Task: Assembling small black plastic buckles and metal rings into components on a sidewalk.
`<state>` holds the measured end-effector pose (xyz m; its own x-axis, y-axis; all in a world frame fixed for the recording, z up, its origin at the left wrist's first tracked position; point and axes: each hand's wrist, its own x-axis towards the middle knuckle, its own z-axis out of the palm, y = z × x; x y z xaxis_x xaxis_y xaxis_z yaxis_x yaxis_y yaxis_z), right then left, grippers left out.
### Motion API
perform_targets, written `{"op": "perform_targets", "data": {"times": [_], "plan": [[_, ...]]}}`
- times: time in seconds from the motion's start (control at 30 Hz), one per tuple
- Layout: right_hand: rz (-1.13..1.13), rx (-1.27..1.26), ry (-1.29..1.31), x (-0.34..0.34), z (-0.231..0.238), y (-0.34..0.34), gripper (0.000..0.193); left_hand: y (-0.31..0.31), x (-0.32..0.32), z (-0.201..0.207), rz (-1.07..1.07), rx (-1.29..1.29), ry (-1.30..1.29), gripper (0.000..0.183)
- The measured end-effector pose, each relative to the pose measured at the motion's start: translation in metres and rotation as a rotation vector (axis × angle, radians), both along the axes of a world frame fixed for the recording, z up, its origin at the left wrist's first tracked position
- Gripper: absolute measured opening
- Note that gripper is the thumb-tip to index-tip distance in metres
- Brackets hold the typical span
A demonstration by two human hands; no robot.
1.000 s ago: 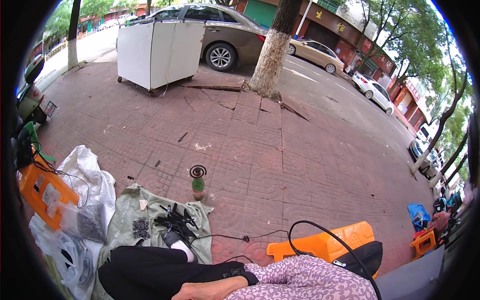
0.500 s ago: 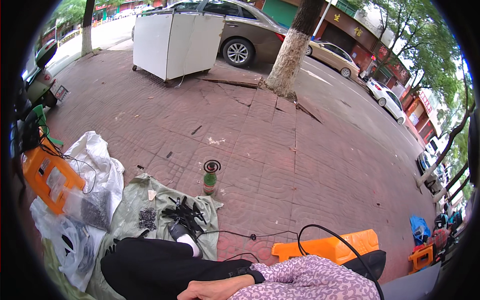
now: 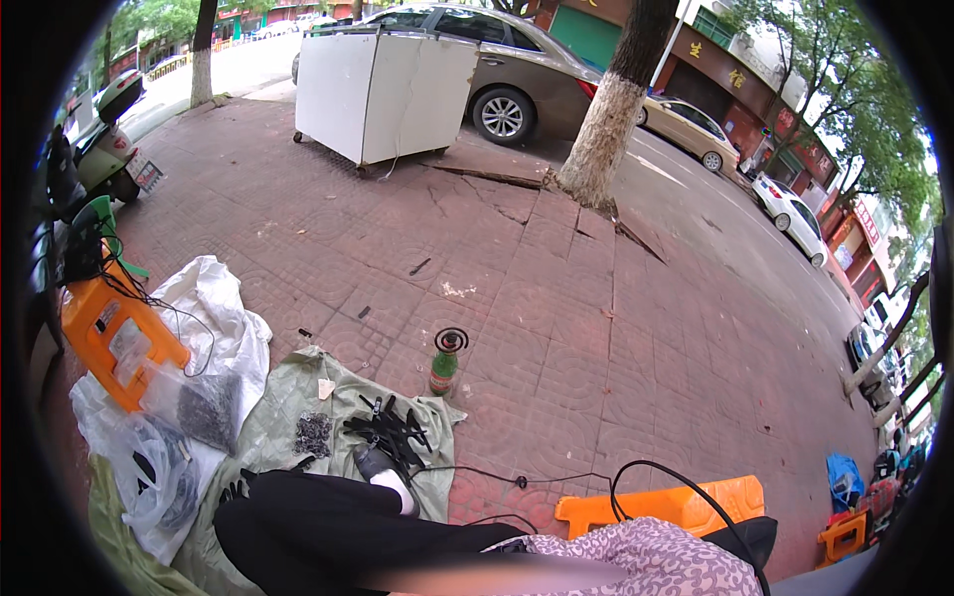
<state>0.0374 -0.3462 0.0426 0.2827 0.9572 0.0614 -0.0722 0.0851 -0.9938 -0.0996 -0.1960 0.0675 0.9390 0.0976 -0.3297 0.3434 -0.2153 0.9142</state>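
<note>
A smeared strip of bare skin at the bottom edge, beside the purple patterned cloth [image 3: 636, 551], seems to be my right hand [image 3: 497, 577]; its fingers cannot be made out. My left hand does not show. Black trousers [image 3: 328, 521] cover my outstretched leg, ending in a grey shoe [image 3: 376, 465] with a white sock. Beside the shoe, on a grey-green sheet [image 3: 268, 409], lie a pile of black strip-like pieces [image 3: 388, 429] and a patch of small dark parts [image 3: 313, 434]. A green bottle [image 3: 443, 375] with a dark spiral coil [image 3: 451, 340] on top stands at the sheet's edge.
At left are an orange plastic piece [image 3: 87, 323], a white sack [image 3: 234, 298], a clear bag of dark bits [image 3: 209, 409] and a scooter [image 3: 104, 164]. A black cable [image 3: 636, 469] arches over another orange piece [image 3: 730, 492]. Farther off stand a white cabinet [image 3: 333, 94] and a tree [image 3: 596, 149].
The whole view has shifted, so the scene sits farther right and slightly lower on the left. The hand, clear before with its wrist and dark cuff showing, is now a blur.
</note>
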Motion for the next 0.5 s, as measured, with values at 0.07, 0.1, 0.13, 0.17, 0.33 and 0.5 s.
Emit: {"op": "perform_targets", "data": {"times": [0.07,0.1,0.13,0.17,0.33,0.5], "plan": [[0.004,0.004,-0.001,0.01,-0.007,-0.005,0.043,-0.005,0.001,-0.005,0.014,-0.015,0.004,0.033],[-0.001,0.003,-0.006,0.011,-0.005,-0.006,0.043,-0.005,0.0,-0.007,0.017,-0.026,0.0,0.033],[-0.006,0.001,-0.01,0.012,-0.004,-0.007,0.042,-0.005,-0.002,-0.008,0.02,-0.036,-0.003,0.033],[-0.011,0.001,-0.013,0.013,-0.003,-0.007,0.042,-0.005,-0.005,-0.01,0.023,-0.045,-0.005,0.033],[-0.024,0.004,-0.014,0.012,0.001,-0.007,0.041,-0.003,-0.018,-0.03,0.049,-0.087,-0.003,0.033],[-0.047,-0.002,0.015,0.01,0.0,-0.009,0.041,-0.003,-0.018,-0.039,0.067,-0.138,0.029,0.033]]}}
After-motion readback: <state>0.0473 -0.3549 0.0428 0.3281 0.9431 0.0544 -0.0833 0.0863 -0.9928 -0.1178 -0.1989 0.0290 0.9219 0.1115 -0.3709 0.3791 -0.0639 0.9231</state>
